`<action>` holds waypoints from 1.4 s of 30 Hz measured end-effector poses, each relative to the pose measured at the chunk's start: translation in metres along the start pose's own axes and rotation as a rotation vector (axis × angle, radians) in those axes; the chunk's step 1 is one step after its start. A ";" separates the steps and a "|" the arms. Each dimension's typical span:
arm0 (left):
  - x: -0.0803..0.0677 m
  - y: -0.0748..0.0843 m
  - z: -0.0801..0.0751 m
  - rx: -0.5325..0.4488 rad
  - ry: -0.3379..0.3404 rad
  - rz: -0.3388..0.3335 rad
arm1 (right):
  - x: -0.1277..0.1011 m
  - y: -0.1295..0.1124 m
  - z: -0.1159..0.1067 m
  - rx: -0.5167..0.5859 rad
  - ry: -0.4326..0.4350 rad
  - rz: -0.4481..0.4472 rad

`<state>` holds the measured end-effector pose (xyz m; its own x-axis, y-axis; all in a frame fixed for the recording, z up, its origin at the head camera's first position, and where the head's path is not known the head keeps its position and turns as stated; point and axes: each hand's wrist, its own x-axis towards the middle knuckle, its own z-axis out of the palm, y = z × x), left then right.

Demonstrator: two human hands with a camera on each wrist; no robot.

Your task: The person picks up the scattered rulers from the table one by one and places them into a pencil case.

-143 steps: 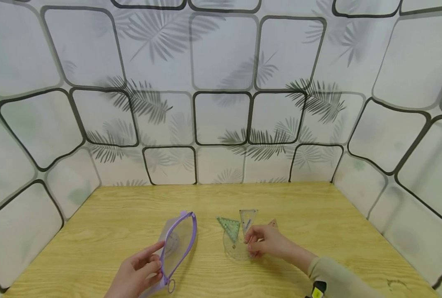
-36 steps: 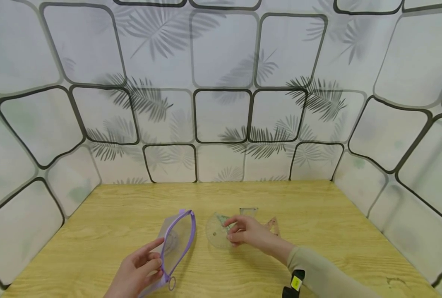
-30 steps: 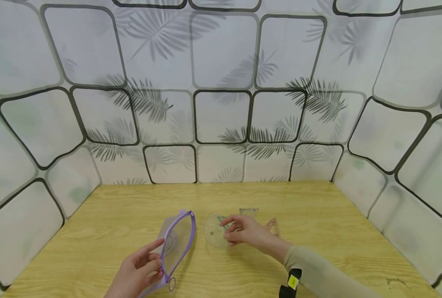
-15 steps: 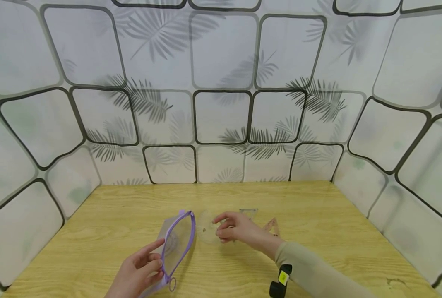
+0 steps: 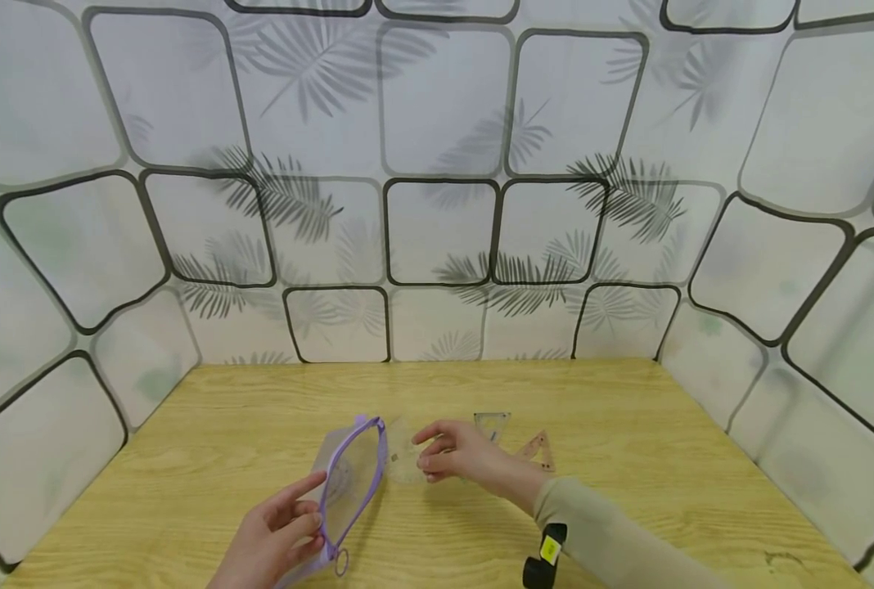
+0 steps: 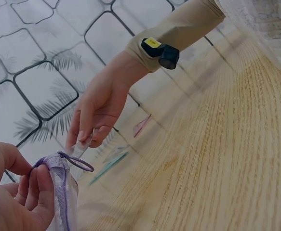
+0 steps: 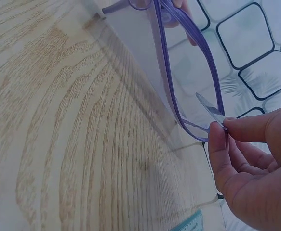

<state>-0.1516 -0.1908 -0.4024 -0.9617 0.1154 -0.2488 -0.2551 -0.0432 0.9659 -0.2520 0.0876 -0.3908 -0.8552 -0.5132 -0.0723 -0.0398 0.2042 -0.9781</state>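
Note:
My left hand (image 5: pixel 271 528) holds a see-through zip pouch (image 5: pixel 330 454) by its purple rim, its mouth spread apart and facing right. Within the pouch a pale round shape shows. My right hand (image 5: pixel 455 450) pinches a clear round protractor (image 5: pixel 400 465) between thumb and fingers, beside the pouch's mouth in the head view. In the right wrist view the protractor (image 7: pixel 208 107) appears nearly edge-on and overlaps the purple-edged opening. On the table a green set square (image 6: pixel 109 168) lies below the right hand, mostly hidden by it in the head view.
A clear set square (image 5: pixel 492 415) and a pink set square (image 5: pixel 546 460) lie on the wooden table (image 5: pixel 592 393) behind and right of the right hand. Patterned cloth (image 5: pixel 437 229) walls in the back and sides. A ring pull (image 5: pixel 342 562) hangs at the pouch's near end.
My right hand has carried the protractor left, from over the green set square to the pouch's mouth. The left hand and pouch stay in place.

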 end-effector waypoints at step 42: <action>-0.002 0.001 0.001 -0.009 -0.024 -0.005 | 0.026 -0.005 0.029 0.027 -0.013 0.041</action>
<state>-0.1501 -0.1900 -0.4013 -0.9577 0.1392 -0.2518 -0.2609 -0.0512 0.9640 -0.2588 0.0491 -0.3933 -0.8492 -0.5155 -0.1150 0.0093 0.2032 -0.9791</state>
